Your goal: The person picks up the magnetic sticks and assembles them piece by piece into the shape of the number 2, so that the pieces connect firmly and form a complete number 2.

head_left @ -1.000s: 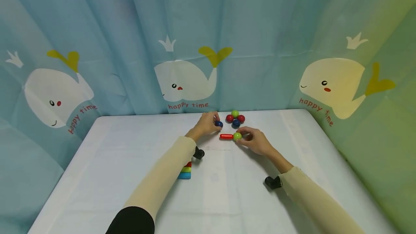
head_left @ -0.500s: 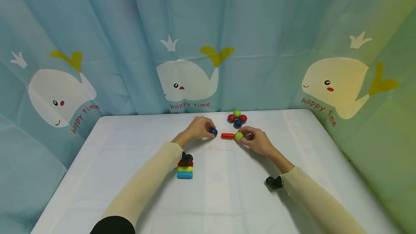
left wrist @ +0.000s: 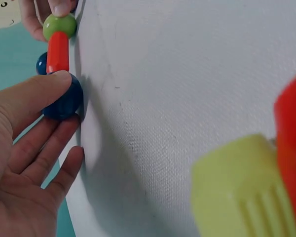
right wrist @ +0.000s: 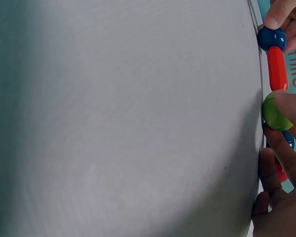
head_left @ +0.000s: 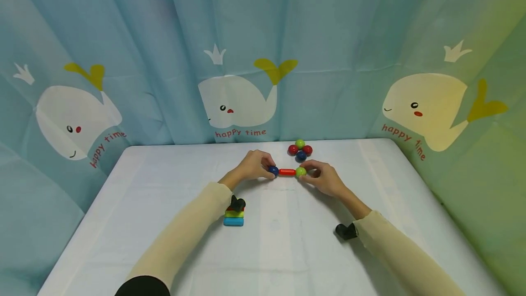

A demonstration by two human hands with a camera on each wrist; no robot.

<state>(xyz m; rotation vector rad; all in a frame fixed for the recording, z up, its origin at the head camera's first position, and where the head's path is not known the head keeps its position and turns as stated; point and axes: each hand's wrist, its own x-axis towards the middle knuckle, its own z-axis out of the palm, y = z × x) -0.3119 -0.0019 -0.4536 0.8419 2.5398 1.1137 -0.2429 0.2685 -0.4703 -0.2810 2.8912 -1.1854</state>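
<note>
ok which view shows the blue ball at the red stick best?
Left wrist: the blue ball fills the frame, touching the red stick under the left hand. The right wrist view shows it small at the frame edge; the head view shows it tiny.

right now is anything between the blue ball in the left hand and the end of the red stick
Nothing visible. The glossy blue ball in the left hand's grip sits against the left end of the short red stick; the right hand holds the green ball at the other end.

Blue ball [head_left: 273,170], red rod [head_left: 287,172], green ball [head_left: 301,171], white table [head_left: 164,182], whale-print blue curtain [head_left: 144,58]
</note>
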